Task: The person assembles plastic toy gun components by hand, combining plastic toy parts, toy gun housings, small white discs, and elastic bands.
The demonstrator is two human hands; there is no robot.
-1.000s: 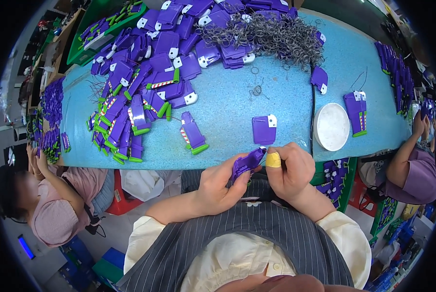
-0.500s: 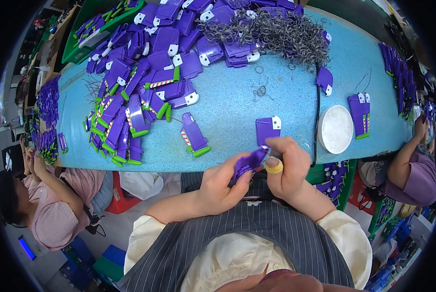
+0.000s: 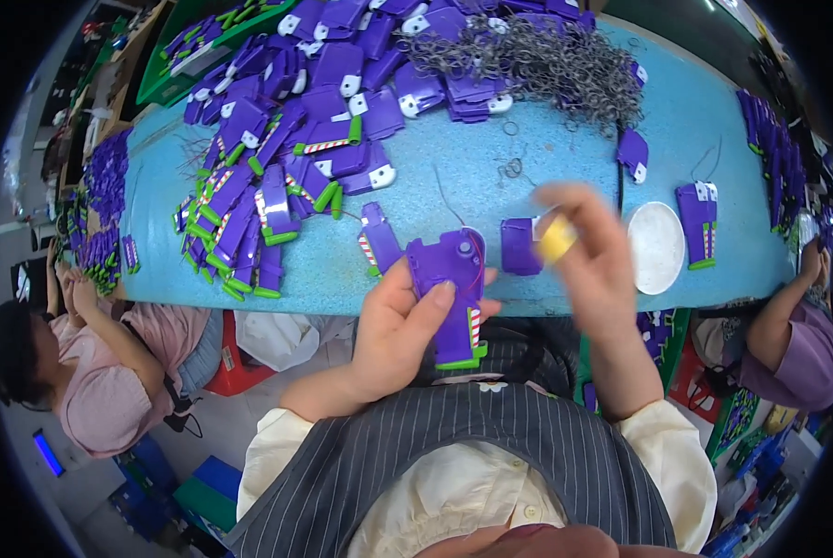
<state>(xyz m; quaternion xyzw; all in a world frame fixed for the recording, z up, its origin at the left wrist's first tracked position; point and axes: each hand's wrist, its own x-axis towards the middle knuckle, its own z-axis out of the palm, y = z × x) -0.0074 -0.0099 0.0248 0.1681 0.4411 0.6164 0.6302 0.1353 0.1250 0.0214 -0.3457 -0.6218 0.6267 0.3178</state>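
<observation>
My left hand (image 3: 388, 330) grips a purple plastic shell (image 3: 458, 325) just off the table's front edge, thumb across its face. The shell shows its hollow inner side, with a thin red wire, a red-and-white striped strip and a green foot. A thin dark wire (image 3: 442, 191) rises from its top. My right hand (image 3: 598, 270), smeared by motion, is to the right of it, with a yellow band (image 3: 557, 239) around one finger. Beside that hand lies a flat purple cover with a white corner (image 3: 519, 249). Another striped purple shell (image 3: 377, 232) rests behind my left hand.
Purple covers (image 3: 337, 65) and green-footed shells (image 3: 239, 219) are heaped at the left and back. Tangled dark wire rings (image 3: 574, 88) lie at the back right. A white round dish (image 3: 656, 249) stands right, near a shell pair (image 3: 697, 223). Co-workers sit at both sides.
The purple shell has been turned so that its inner side faces up. My right hand has moved away from it, up and to the right. The view has shifted slightly.
</observation>
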